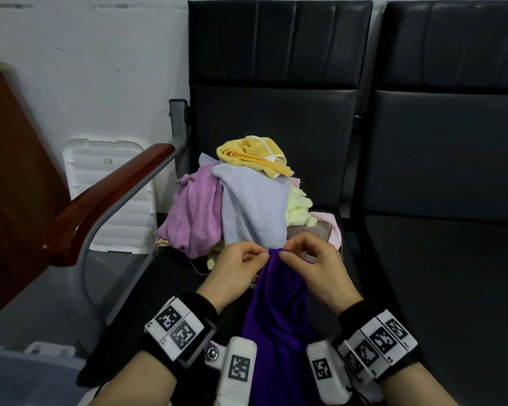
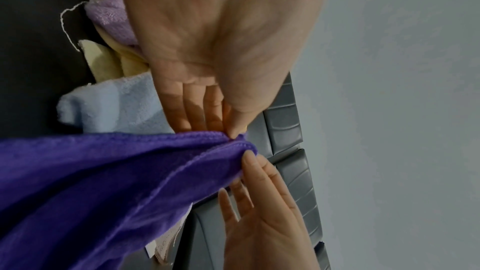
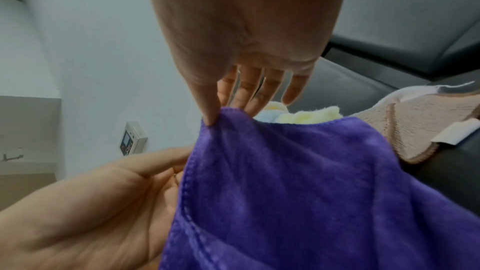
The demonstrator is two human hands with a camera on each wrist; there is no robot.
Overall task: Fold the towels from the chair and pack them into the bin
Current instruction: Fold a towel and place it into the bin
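A dark purple towel (image 1: 279, 312) hangs down toward me from both hands, just in front of the towel pile. My left hand (image 1: 247, 259) pinches its top edge between thumb and forefinger, and my right hand (image 1: 302, 259) pinches the same edge right beside it. In the left wrist view the left thumb tip presses the purple towel (image 2: 116, 171) at its hem. In the right wrist view the right thumb and fingers pinch the purple towel (image 3: 285, 182) at a corner. Behind lies a pile of towels (image 1: 247, 200) on the black chair seat (image 1: 170, 276): yellow on top, light blue, pink, pale green. The bin is not in view.
A wooden armrest (image 1: 109, 197) on a grey metal frame runs along the left of the seat. A second black chair (image 1: 440, 259) stands to the right. A white foam panel (image 1: 109, 186) leans on the wall at left. A brown towel (image 3: 415, 126) lies beside the pile.
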